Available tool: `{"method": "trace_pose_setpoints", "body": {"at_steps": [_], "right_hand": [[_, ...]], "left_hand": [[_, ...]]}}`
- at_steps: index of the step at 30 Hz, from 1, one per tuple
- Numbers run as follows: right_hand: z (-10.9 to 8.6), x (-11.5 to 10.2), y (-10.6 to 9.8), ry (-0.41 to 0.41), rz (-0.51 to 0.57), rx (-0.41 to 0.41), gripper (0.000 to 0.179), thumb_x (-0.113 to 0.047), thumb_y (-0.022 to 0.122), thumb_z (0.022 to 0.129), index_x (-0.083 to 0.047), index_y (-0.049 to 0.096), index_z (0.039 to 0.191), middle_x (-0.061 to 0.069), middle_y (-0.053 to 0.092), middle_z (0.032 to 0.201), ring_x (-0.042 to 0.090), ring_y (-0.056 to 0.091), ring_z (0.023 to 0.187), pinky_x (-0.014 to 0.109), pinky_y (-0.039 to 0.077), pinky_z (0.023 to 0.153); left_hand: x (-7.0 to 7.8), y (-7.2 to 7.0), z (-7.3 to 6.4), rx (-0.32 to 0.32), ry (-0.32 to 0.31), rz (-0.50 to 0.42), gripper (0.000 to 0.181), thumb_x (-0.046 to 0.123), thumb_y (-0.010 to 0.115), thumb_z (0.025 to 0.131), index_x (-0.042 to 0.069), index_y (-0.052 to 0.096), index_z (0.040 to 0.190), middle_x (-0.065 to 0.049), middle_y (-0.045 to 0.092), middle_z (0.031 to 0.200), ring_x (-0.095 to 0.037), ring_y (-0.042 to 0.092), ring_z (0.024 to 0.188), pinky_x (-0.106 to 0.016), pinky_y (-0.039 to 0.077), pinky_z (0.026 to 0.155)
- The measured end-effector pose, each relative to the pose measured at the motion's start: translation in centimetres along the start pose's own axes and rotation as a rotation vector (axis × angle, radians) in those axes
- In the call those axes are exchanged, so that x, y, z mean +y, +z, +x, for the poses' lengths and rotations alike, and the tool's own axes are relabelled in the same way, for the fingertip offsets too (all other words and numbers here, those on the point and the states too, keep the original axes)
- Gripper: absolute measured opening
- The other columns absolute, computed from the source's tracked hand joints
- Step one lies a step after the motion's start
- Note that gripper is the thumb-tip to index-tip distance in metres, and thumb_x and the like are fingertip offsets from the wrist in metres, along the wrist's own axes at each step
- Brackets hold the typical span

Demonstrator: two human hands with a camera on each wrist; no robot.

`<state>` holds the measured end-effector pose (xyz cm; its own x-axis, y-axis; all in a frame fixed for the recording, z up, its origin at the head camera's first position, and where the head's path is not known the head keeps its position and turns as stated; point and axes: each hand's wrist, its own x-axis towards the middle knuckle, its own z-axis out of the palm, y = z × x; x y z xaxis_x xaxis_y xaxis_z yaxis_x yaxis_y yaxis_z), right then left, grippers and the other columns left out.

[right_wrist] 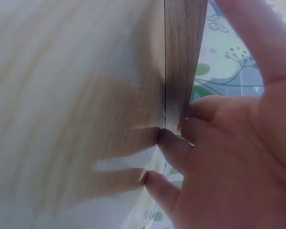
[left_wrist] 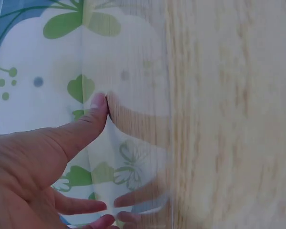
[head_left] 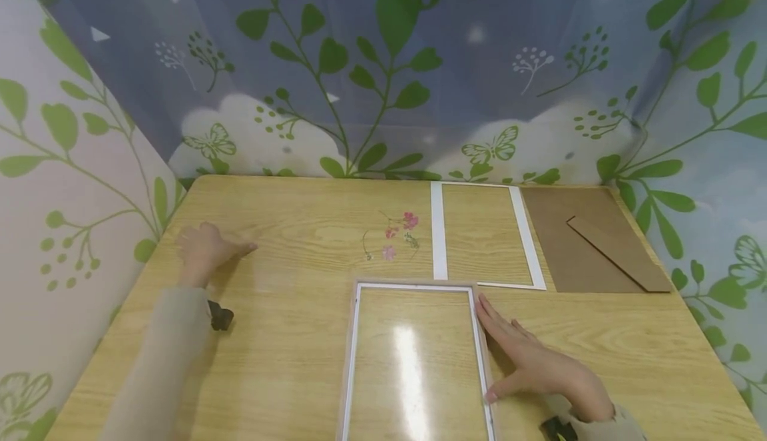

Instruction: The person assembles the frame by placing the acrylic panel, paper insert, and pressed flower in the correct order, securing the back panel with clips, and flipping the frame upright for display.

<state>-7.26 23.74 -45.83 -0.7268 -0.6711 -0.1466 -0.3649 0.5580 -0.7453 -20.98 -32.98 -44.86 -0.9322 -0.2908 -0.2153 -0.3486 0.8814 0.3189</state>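
A rectangular picture frame (head_left: pixel 481 348) with a pale inner lip lies at the front middle of the table, and wood grain shows through its opening. My right hand (head_left: pixel 533 364) is beside the frame's right side, its extended fingers and thumb touching the outer edge. In the right wrist view its fingertips rest on the glossy tabletop by the wooden frame side (right_wrist: pixel 183 57). My left hand (head_left: pixel 206 251) is on the far left of the table, fingers spread and holding nothing. The thumb (left_wrist: pixel 88 119) of the left hand meets its own reflection in the shiny surface.
Several pressed flowers (head_left: pixel 389 252) lie behind the frame. To their right is a white rectangular border (head_left: pixel 439 234), then a brown backing board (head_left: pixel 557 234) with a stand flap (head_left: pixel 617 254). Patterned fabric (head_left: pixel 383 134) hangs along the table's back and sides.
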Motion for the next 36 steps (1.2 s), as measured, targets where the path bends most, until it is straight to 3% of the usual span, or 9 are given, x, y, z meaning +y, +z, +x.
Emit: {"method": "trace_pose_setpoints", "body": {"at_steps": [5,11,16,18,21,24,26,31,36], "right_hand": [[0.0,0.1,0.0,0.001,0.01,-0.005,0.133,-0.045,0.085,0.069,-0.002,-0.004,0.158,0.027,-0.01,0.161,0.052,0.002,0.144,0.077,-0.001,0.107],[0.0,0.2,0.0,0.011,0.0,-0.002,0.134,-0.046,0.085,0.069,-0.002,-0.004,0.158,0.027,-0.01,0.161,0.051,0.003,0.145,0.077,0.0,0.107],[0.0,0.1,-0.1,0.004,0.012,-0.013,0.132,-0.044,0.085,0.07,-0.002,-0.005,0.157,0.028,-0.012,0.161,0.052,0.001,0.145,0.078,-0.002,0.106],[0.0,0.1,-0.1,0.0,0.024,-0.018,0.132,-0.043,0.085,0.072,-0.002,-0.006,0.157,0.027,-0.013,0.161,0.053,0.0,0.144,0.078,-0.003,0.106],[0.0,0.0,-0.1,-0.001,0.036,-0.025,0.13,-0.042,0.084,0.073,-0.002,-0.007,0.157,0.027,-0.015,0.16,0.054,-0.003,0.144,0.077,-0.004,0.106],[-0.1,-0.1,-0.1,0.003,0.039,-0.026,0.13,-0.042,0.084,0.073,-0.002,-0.007,0.157,0.027,-0.016,0.16,0.054,-0.003,0.144,0.077,-0.005,0.106],[-0.1,-0.1,-0.1,0.007,0.038,-0.026,0.131,-0.043,0.084,0.073,-0.002,-0.007,0.157,0.026,-0.016,0.16,0.054,-0.003,0.144,0.077,-0.004,0.106],[-0.1,0.1,-0.1,0.004,0.04,-0.029,0.131,-0.042,0.084,0.073,-0.001,-0.007,0.157,0.027,-0.015,0.16,0.053,-0.003,0.144,0.077,-0.005,0.106],[-0.1,0.1,0.0,0.001,0.035,-0.029,0.13,-0.042,0.084,0.073,0.0,-0.007,0.157,0.028,-0.014,0.16,0.054,-0.003,0.144,0.077,-0.004,0.106]], "left_hand": [[0.0,0.0,0.1,-0.023,-0.06,-0.036,0.102,0.062,0.081,0.07,-0.021,0.044,0.117,-0.052,0.033,0.12,-0.06,0.034,0.111,-0.066,0.036,0.088],[-0.2,-0.5,0.0,-0.114,-0.122,-0.017,0.131,0.069,0.082,0.062,-0.029,0.029,0.131,-0.057,0.027,0.122,-0.062,0.035,0.109,-0.064,0.038,0.085],[-0.8,-0.8,-0.2,-0.183,-0.095,0.018,0.142,0.073,0.078,0.063,-0.031,0.017,0.138,-0.058,0.021,0.131,-0.07,0.031,0.117,-0.072,0.035,0.093],[-1.2,-1.0,-0.3,-0.199,-0.063,0.004,0.135,0.069,0.077,0.069,-0.031,0.019,0.138,-0.056,0.021,0.134,-0.071,0.028,0.121,-0.074,0.032,0.098],[-1.7,-1.5,-0.4,-0.182,0.012,-0.035,0.103,0.055,0.077,0.077,-0.029,0.041,0.124,-0.049,0.043,0.121,-0.061,0.045,0.111,-0.066,0.043,0.093],[-2.3,-2.4,-0.6,-0.178,0.088,-0.146,0.057,0.038,0.075,0.086,-0.016,0.056,0.088,-0.025,0.059,0.084,-0.039,0.06,0.077,-0.048,0.055,0.072],[-2.5,-3.4,-1.0,-0.187,0.138,-0.231,0.04,0.03,0.073,0.089,-0.007,0.057,0.081,-0.012,0.058,0.078,-0.023,0.059,0.064,-0.037,0.055,0.062],[-2.4,-5.4,-2.8,-0.279,0.204,-0.543,0.029,0.012,0.061,0.097,-0.014,0.058,0.108,-0.006,0.069,0.091,-0.016,0.069,0.068,-0.03,0.06,0.065],[-2.1,-6.2,-3.9,-0.323,0.199,-0.767,0.022,0.004,0.053,0.1,-0.013,0.052,0.113,0.001,0.073,0.083,-0.018,0.072,0.068,-0.03,0.061,0.065]]}}
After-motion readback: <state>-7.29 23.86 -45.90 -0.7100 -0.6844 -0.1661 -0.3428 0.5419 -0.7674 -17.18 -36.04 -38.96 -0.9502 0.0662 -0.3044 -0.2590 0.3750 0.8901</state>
